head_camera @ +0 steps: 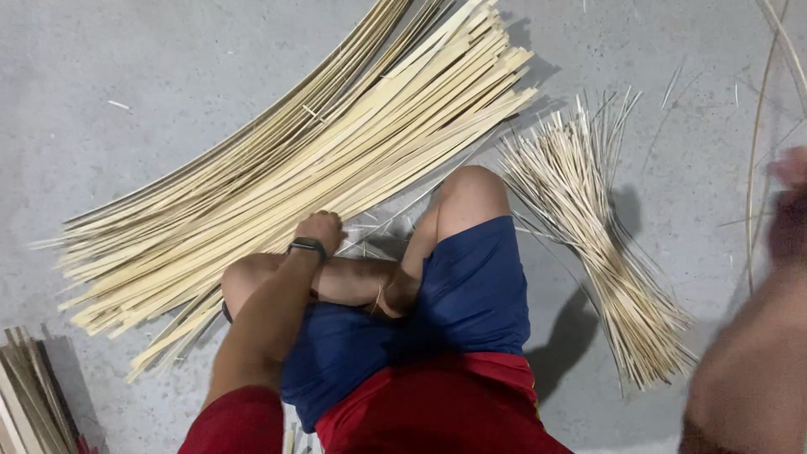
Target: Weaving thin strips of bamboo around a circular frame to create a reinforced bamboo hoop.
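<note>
The person is sitting on the grey floor (126, 101) with knees bent, wearing blue shorts (471, 294) and a red shirt (437, 412). The left hand (321, 231) is reaching out to the near edge of the big pile of flat bamboo strips (319, 151). Its grip is curled into a loose fist on the ends of the strips there, but which strip it is pinching I cannot tell. A dark band (308, 246) is sitting on that wrist.

The right hand (790, 210) is lifting up at the far right side. It is very blurry, so I cannot tell if its grip is spread or pressed together. A long thin strip (755, 151) is running close by it, and it may be touching it, but that is not clear.

It looks like the person is sorting or picking strips. The big pile is fanning out from the left of the floor to the far top. A smaller bundle of thin sticks (605, 252) is lying on the right, just beside the knee. Some darker strips (29, 395) are lying at the near left corner.

The next move, I think, is calling for a firm pinch on just one strip, so that it slides out without dragging its neighbours.

No packages, labels or signs are showing anywhere.
</note>
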